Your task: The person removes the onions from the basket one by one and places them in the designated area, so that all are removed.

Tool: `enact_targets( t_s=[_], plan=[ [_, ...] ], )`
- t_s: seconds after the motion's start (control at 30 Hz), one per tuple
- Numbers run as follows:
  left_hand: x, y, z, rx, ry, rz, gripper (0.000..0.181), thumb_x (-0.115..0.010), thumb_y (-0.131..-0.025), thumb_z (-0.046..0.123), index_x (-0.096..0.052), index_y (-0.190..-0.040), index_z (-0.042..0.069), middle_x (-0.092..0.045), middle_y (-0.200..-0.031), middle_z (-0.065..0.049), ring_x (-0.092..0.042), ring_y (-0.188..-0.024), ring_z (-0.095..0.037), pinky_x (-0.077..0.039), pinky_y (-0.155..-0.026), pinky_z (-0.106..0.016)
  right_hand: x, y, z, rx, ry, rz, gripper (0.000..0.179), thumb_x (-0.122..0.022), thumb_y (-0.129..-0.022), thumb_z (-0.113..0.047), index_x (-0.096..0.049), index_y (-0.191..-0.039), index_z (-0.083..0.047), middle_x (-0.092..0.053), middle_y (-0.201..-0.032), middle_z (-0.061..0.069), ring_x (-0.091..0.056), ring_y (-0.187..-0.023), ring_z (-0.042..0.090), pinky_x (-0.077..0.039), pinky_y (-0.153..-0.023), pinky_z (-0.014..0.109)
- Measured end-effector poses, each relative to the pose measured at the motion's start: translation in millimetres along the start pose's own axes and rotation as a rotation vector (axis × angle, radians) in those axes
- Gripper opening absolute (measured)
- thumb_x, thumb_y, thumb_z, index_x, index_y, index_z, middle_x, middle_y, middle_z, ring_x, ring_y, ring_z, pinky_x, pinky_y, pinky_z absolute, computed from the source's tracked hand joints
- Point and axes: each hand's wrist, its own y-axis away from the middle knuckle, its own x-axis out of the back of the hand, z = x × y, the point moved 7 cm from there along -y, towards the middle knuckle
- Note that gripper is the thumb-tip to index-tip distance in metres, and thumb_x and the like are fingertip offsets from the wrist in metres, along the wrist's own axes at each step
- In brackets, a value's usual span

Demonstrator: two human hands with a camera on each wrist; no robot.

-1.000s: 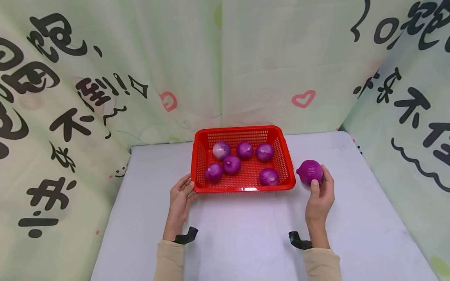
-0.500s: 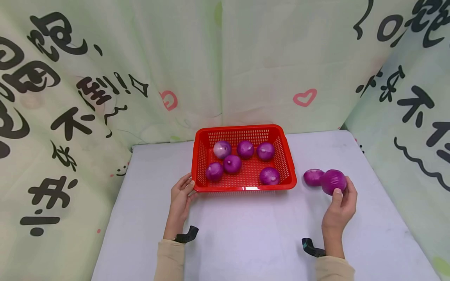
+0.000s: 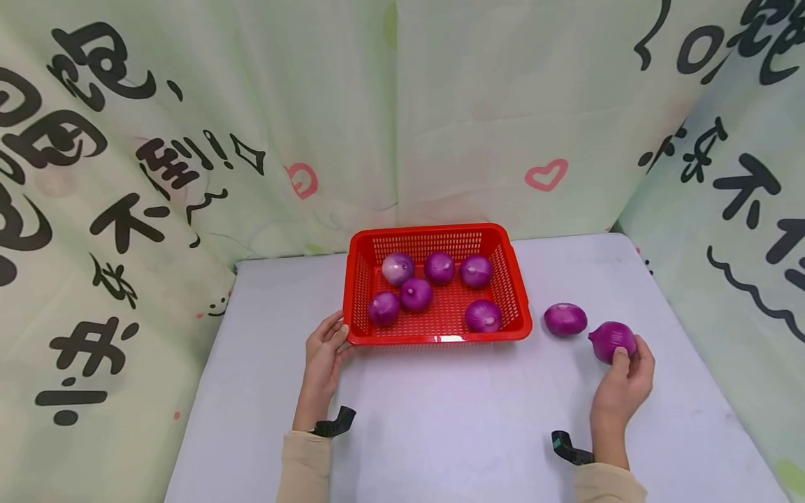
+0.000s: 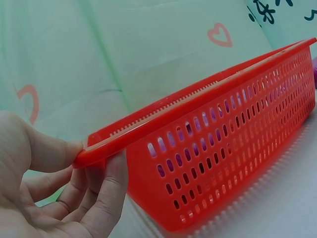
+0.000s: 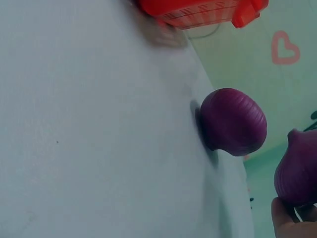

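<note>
In the head view, a red plastic basket (image 3: 440, 339) with slotted walls holds several purple onions (image 3: 416, 295). My left hand (image 3: 323, 363) grips the rim at its front left corner; in the left wrist view, the thumb (image 4: 54, 151) lies on top of the rim and the fingers curl beneath it. To the right of the basket, my right hand (image 3: 619, 388) holds a purple onion (image 3: 611, 341) between thumb and fingers. A loose onion (image 3: 564, 319) lies on the table between the basket and that held onion. The palm side of my right hand is mostly hidden.
A white-covered table (image 3: 440, 426) carries everything. Behind it and along both sides hangs a pale green curtain (image 3: 453, 126) printed with black writing and pink hearts. A black strap mount sits on each wrist.
My right hand has moved right and nearer to me with its onion, uncovering the loose onion on the table. My left hand and the basket have stayed in place.
</note>
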Motion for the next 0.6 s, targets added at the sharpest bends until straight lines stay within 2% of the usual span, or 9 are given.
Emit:
enact_targets(
  t_s=[0.23,0.37,0.6],
  plan=[
    [-1.7,0.6,0.3,-0.005,0.014,-0.005,0.044,-0.060,-0.104,0.008,-0.054,-0.148,0.004,-0.061,-0.131,-0.015,-0.071,-0.095,-0.013,-0.063,-0.082,-0.029,0.3,-4.3,12.0,-0.099,0.033,0.002,0.050,-0.047,-0.110,-0.031,-0.045,-0.157,-0.016,-0.044,-0.163,0.004,-0.042,-0.145,0.010,-0.035,-0.117,0.010],
    [-1.3,0.7,0.0,0.001,0.028,-0.002,0.042,-0.059,-0.104,0.007,-0.056,-0.146,0.006,-0.059,-0.135,-0.018,-0.071,-0.095,-0.013,-0.063,-0.081,-0.027,-2.1,-7.1,17.6,-0.146,0.086,-0.018,0.055,-0.048,-0.109,-0.037,-0.040,-0.160,-0.017,-0.040,-0.167,0.005,-0.040,-0.147,0.011,-0.033,-0.123,0.019],
    [-0.1,0.4,-0.6,0.010,0.013,-0.012,0.043,-0.058,-0.105,0.008,-0.054,-0.148,0.007,-0.057,-0.138,-0.019,-0.070,-0.095,-0.012,-0.063,-0.083,-0.027,-7.6,-9.2,23.5,-0.140,0.234,-0.045,0.063,-0.047,-0.109,-0.045,-0.033,-0.163,-0.017,-0.035,-0.170,0.010,-0.037,-0.155,0.025,-0.033,-0.128,0.034]
  ],
)
